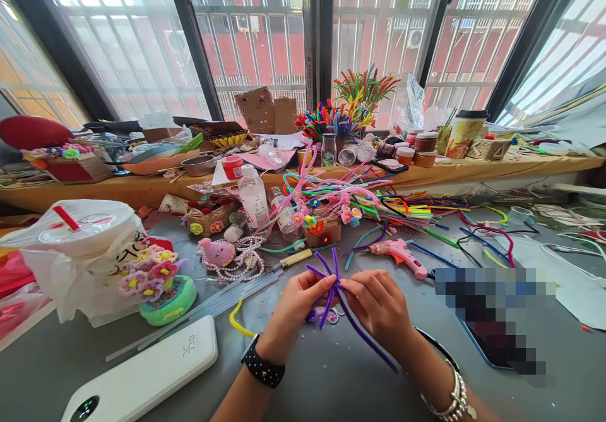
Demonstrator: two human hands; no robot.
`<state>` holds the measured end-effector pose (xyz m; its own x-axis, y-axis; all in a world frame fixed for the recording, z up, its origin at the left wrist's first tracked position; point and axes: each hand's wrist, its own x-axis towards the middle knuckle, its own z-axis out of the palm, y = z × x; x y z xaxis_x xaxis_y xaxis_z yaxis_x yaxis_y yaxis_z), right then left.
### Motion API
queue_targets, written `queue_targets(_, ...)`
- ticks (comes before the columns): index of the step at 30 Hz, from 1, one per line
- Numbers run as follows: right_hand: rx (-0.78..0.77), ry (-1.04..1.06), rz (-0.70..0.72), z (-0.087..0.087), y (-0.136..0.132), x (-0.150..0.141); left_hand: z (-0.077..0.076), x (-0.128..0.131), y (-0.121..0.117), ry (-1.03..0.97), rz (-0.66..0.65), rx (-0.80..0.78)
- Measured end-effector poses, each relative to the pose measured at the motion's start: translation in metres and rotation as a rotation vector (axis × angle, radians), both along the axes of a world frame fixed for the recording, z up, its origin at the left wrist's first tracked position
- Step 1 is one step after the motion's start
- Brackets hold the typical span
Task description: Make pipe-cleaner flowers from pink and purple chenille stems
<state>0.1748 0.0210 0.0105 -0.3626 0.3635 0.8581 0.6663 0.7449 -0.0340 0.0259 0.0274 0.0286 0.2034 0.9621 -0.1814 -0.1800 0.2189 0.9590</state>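
Observation:
Several purple pipe cleaners (368, 333) cross at one point between my two hands, above the grey table. My left hand (299, 302) pinches them at the crossing from the left. My right hand (377, 299) has its fingertips closed on the same crossing from the right. Short purple ends fan out upward, one points down, and a long one trails down to the right under my right hand. Behind my hands, partly hidden, lie a small purple-pink piece and a keyring (332, 315). A yellow pipe cleaner (240, 321) lies left of my left hand.
A pink glue gun (400, 255) lies behind my right hand. At left stand a white power bank (151, 371), a bagged drink cup (89, 239) and a green pot of crocheted flowers (168, 302). Clear glue sticks (208, 308) lie beside them. Loose coloured pipe cleaners (407, 207) heap at the back.

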Motion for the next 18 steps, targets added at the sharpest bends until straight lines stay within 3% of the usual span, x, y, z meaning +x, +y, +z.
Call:
queue_targets(5,-0.244,0.192,0.023,-0.005,-0.001,-0.005,0.001,0.001,-0.004,0.217,0.073,0.248)
queue_targets(13,-0.971,0.614,0.127,0.010,-0.009,-0.012,0.002,0.002,-0.011,0.628,0.142,0.714)
queue_targets(18,-1.447,0.943,0.344,0.014,-0.006,-0.007,0.003,0.004,-0.016,0.673,0.124,0.902)
